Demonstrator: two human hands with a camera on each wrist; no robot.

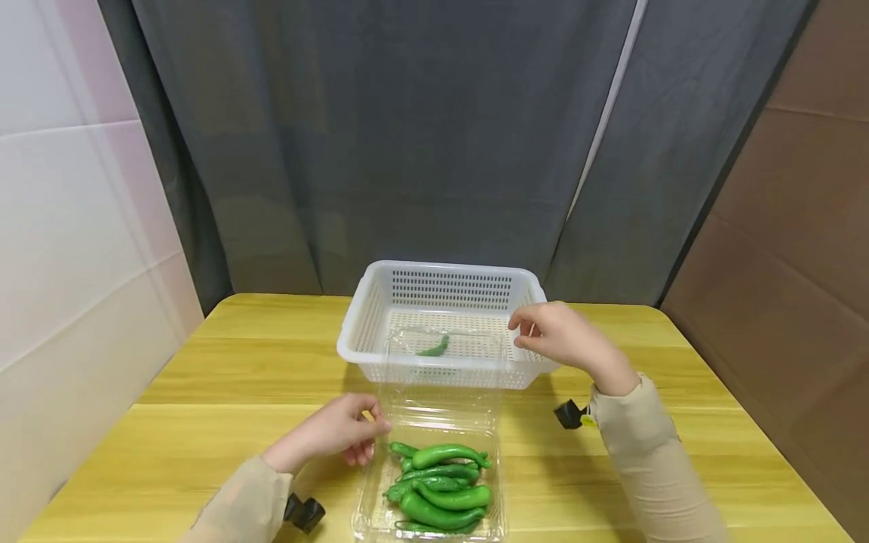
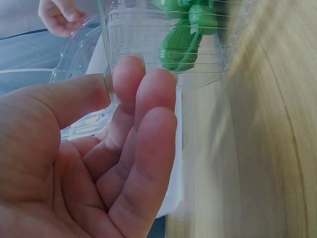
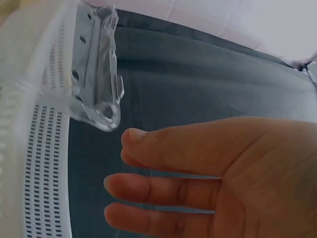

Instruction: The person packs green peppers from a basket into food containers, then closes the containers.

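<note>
Left hand [image 1: 339, 434] touches clear box [image 1: 434, 422] of green peppers [image 1: 441, 486].

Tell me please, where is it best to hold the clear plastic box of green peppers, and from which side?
Probably grip the clear box by its lower tray's left rim, from the left, where the left hand already touches it. The lid stands open at the back, thin and likely floppy, and the peppers weigh down the tray.
</note>
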